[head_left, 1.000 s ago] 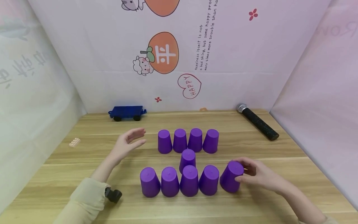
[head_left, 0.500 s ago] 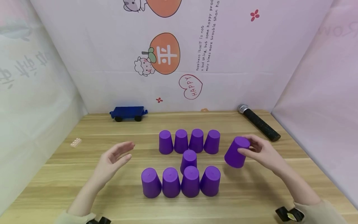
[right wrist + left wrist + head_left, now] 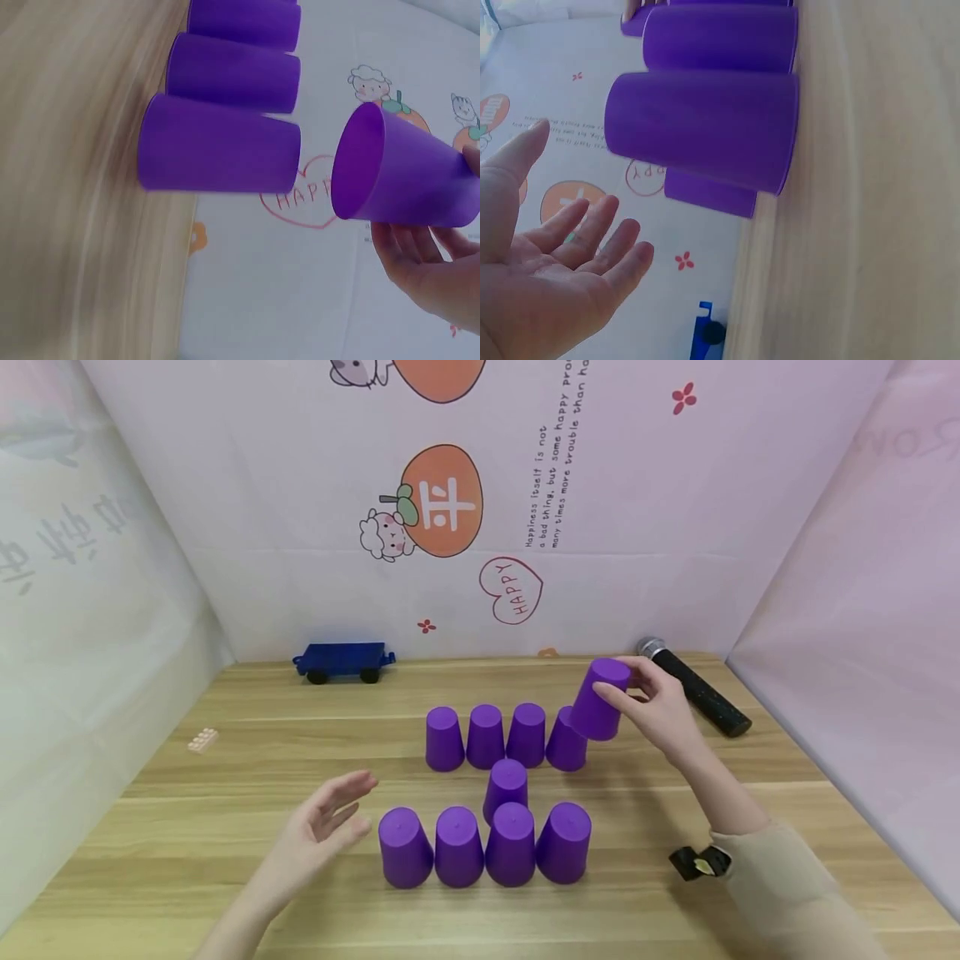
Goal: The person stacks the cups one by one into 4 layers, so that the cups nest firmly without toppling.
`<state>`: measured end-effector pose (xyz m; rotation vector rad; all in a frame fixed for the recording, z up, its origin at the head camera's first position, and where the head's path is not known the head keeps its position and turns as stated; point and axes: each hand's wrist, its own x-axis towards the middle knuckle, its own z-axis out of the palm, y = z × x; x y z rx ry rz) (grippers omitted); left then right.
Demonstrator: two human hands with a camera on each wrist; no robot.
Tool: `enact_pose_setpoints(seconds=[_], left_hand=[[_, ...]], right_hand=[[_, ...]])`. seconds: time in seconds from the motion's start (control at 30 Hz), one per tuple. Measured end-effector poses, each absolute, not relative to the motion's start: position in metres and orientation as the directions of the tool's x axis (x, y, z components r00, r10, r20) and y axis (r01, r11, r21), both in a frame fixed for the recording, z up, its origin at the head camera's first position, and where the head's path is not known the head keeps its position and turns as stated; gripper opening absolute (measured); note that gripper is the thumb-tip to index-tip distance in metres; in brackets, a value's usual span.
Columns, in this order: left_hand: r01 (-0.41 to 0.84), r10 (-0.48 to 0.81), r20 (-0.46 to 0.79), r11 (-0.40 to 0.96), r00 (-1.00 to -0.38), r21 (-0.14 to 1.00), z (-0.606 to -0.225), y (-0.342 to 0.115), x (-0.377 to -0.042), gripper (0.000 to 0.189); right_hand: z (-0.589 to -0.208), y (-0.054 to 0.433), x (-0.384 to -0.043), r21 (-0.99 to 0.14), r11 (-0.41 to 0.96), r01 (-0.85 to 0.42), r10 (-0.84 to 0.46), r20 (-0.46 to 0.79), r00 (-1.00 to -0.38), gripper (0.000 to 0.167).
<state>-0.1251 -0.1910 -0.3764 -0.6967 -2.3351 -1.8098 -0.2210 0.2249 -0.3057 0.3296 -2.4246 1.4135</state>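
My right hand (image 3: 660,706) grips an upside-down purple cup (image 3: 597,703) by its side, thumb in front. In the right wrist view the held cup (image 3: 420,176) hangs above the table level, its open mouth facing the standing cups. It overlaps the rightmost cup (image 3: 566,752) of the back row in the head view. Several purple cups stand mouth down in that back row (image 3: 486,739), one single cup (image 3: 506,789) stands in the middle, and several more form a front row (image 3: 459,852). Left of the front row my left hand (image 3: 322,827) hovers with relaxed fingers, holding nothing.
A blue toy wagon (image 3: 343,662) stands at the back left of the wooden table (image 3: 187,860). A black microphone (image 3: 697,693) lies at the back right, behind my right hand. A small pale toy brick (image 3: 202,741) lies near the left edge. Printed cloth (image 3: 637,527) walls the back and sides.
My right hand has lifted the cup from the right end of the front row and carried it back toward the back row's right end. My left hand has moved toward me.
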Motion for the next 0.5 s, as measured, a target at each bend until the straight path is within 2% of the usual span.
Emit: enact_pose_setpoints(seconds=[0.5], left_hand=[[0.288, 0.345, 0.207, 0.206, -0.916, 0.935, -0.391, -0.173, -0.118, 0.063]], right_hand=[[-0.317, 0.185, -0.259, -0.799, 0.480, -0.361, -0.069, 0.376, -0.924, 0.047]])
